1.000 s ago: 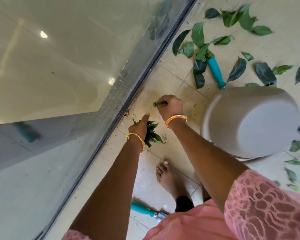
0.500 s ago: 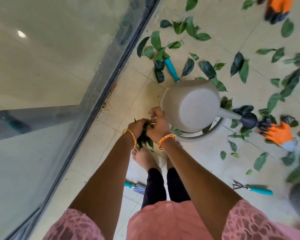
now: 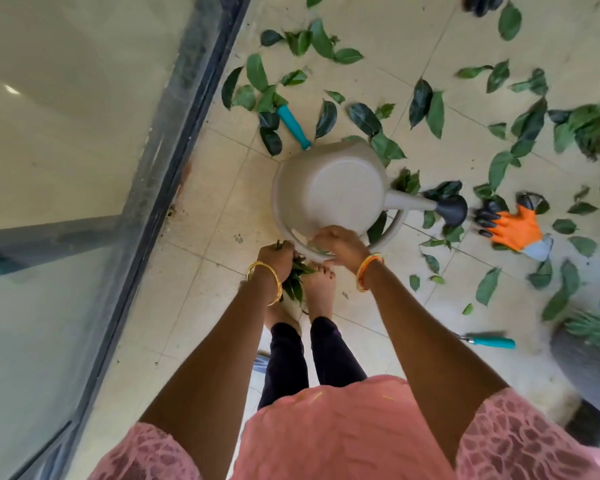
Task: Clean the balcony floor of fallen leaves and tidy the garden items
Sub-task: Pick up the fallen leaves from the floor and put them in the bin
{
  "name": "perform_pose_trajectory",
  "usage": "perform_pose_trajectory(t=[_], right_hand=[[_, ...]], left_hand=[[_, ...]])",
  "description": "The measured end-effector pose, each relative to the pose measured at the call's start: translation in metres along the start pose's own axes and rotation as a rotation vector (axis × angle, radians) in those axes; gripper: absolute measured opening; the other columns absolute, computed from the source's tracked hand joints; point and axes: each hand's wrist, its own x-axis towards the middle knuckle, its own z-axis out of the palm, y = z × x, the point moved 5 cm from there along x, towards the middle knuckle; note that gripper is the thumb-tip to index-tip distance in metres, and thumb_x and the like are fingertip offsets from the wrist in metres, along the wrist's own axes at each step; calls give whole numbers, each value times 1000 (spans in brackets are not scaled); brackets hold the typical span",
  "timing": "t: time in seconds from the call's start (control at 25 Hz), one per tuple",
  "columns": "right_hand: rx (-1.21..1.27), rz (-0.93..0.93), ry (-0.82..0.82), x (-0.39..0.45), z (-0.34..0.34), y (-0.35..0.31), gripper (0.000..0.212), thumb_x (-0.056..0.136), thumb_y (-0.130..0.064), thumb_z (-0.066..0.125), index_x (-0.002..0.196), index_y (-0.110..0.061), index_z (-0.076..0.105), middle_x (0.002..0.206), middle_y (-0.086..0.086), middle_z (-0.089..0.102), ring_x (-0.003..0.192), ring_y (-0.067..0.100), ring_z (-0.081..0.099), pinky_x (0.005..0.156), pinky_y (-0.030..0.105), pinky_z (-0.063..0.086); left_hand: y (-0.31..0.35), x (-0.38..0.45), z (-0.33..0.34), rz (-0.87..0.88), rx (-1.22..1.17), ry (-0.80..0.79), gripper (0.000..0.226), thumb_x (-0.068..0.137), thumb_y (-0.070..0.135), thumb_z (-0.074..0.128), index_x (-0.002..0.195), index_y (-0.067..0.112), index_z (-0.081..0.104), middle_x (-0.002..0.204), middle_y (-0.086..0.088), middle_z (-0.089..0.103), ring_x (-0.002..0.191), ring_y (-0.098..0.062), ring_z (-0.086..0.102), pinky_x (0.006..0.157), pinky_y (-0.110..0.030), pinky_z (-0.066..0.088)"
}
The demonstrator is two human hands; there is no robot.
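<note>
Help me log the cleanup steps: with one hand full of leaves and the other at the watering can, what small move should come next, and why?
Probably add the leaf to the bunch gripped in the left hand: the right hand seems to pinch one by the watering can handle.

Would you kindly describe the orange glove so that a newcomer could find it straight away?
Start at the big beige watering can lying on the tiled floor and follow its spout to the black rose. Just beyond lies the orange glove, flat among green leaves; its orange palm and black fingertips set it apart.
</note>
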Motion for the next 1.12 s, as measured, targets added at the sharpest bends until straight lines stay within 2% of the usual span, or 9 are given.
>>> perform_pose_trajectory(t=[0.12,0.2,0.36,0.52,0.8,0.88,0.96,1.04,1.12], right_hand=[[131,97,464,27,-76,38,16,81,-9,60,96,-11,66,95,10,62,102,33,60,91,42,51],[79,244,637,46,-119,65,43,83,-14,60,125,-8,54,119,13,56,115,34,54,95,41,45],[283,201,373,106,-117,101,69,84,-24,68,141,-17,30,131,9,51,108,25,54,87,39,49],[-221,-26,495,140,5,177,53,86,-30,63,131,-25,36,117,2,59,98,23,61,79,37,52],[-172,-162,431,152,7,183,39,82,-25,63,116,-21,43,94,7,66,78,30,64,66,38,52],[127,-47,313,126,8,155,29,88,-26,59,110,-24,39,91,3,65,78,34,64,61,34,46],[273,129,331,47,-19,67,35,97,-40,36,121,-14,40,118,9,59,110,37,56,71,34,48],[-118,93,415,26,-25,3,25,100,-11,35,112,8,46,115,28,51,119,31,46,99,38,41],[-202,156,203,42,1,19,30,92,2,49,122,3,45,123,29,48,118,40,49,98,51,43]], left_hand=[[-5,11,6,-53,-5,49,28,94,26,52,68,14,51,78,-7,54,85,-26,50,76,-30,37],[-8,22,8,-49,-12,59,28,94,26,53,69,14,51,73,-4,52,85,-25,50,77,-30,37],[-15,45,10,-30,-7,87,28,93,26,54,70,12,52,71,-5,54,80,-25,52,74,-31,40],[-28,52,1,-62,24,117,26,93,25,54,71,11,53,71,-6,55,77,-24,53,73,-31,41],[-47,42,-35,-87,31,155,27,93,23,54,70,10,53,71,-7,54,73,-23,52,73,-31,40],[-52,37,-43,-91,12,146,26,94,24,54,71,10,53,71,-7,54,77,-25,52,74,-32,41],[-58,32,-50,-86,-12,157,28,93,23,54,68,11,53,70,-8,54,77,-26,51,73,-31,40],[-66,26,-55,-72,-53,167,29,94,24,53,68,11,52,70,-7,54,75,-25,51,71,-29,40],[-77,18,-62,-59,-79,172,30,96,26,50,70,11,53,70,-7,54,69,-20,51,65,-28,40]])
